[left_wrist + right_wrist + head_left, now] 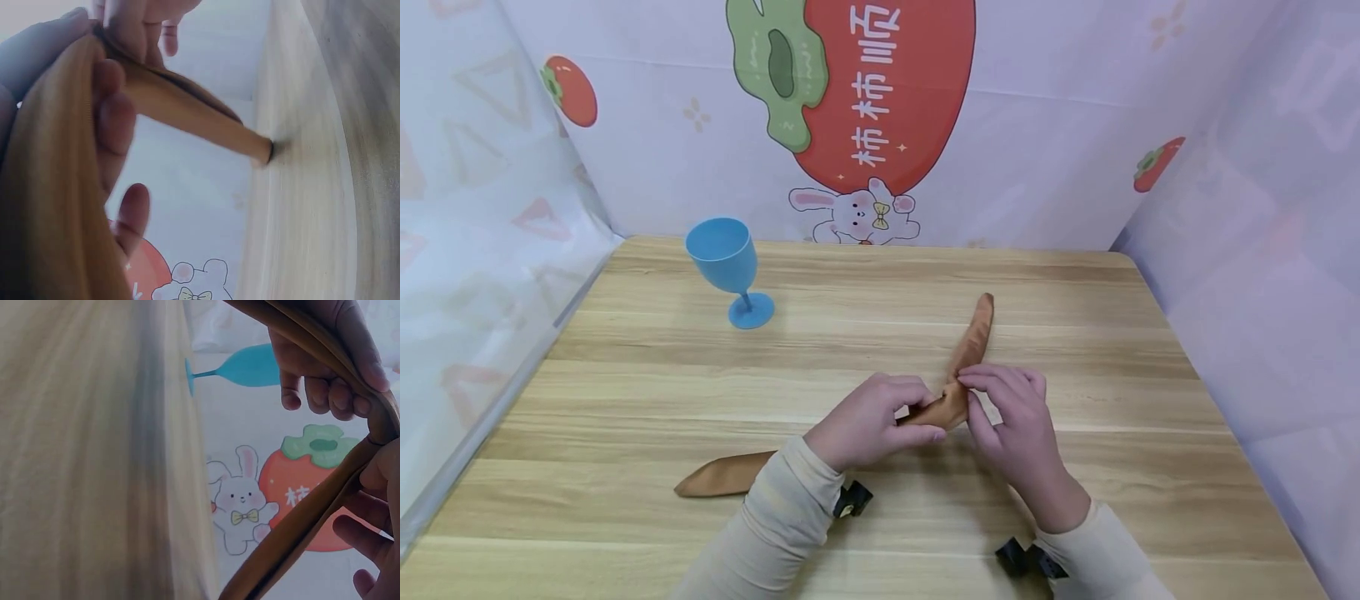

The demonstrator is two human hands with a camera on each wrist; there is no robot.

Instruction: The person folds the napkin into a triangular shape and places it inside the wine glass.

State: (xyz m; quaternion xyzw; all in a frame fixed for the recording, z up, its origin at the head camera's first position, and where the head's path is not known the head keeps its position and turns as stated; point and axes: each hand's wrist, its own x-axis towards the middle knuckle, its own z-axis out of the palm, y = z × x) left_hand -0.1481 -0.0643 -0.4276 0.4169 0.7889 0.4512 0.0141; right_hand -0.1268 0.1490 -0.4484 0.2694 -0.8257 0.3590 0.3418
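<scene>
A long brown satin strip, folded narrow with a pointed end like a slim scarf or necktie (976,337), runs across both hands above the wooden table. My left hand (872,425) grips it between thumb and curled fingers. Close beside, my right hand (1017,421) pinches the strip at a bend with thumb and fingertips. From there one end slants away to the far right, its tip down at the table in the left wrist view. The other pointed end lies at the left, partly hidden under the left sleeve (790,500). An open fold shows along the strip (300,519) in the right wrist view.
A blue plastic goblet (724,258) stands upright at the back left of the wooden table (625,392). Behind it hangs a printed cloth (1037,167) with a persimmon and a rabbit. Black camera mounts (852,500) sit at both wrists.
</scene>
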